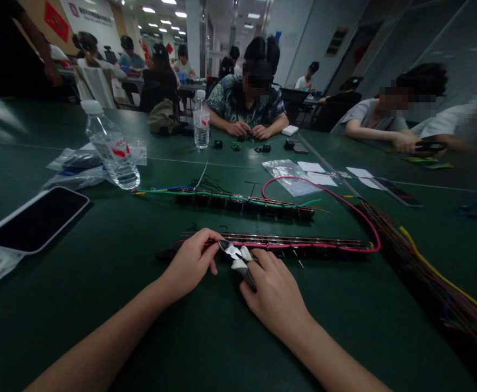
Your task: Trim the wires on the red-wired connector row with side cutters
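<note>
My right hand [277, 283] is closed round the grips of a pair of cutting pliers [235, 253], whose dark jaws point up and left. The jaw tips lie close to the fingertips of my left hand [195, 258], which are pinched together at the near wiring strip [304, 242]. What those fingers hold, if anything, is too small to make out. The strip is long and dark, with copper-coloured wires and a red wire [328, 246] along it. Behind it lies a second wiring strip [246, 206] with a green wire on top.
At left are a phone [38, 218], a tilted-looking water bottle [114, 147] and plastic bags [79, 166]. A wire bundle [434, 272] runs down the right side. Farther back are another bottle [201, 122], a clear bag [289, 177], paper slips [318, 173] and a co-worker [242, 103].
</note>
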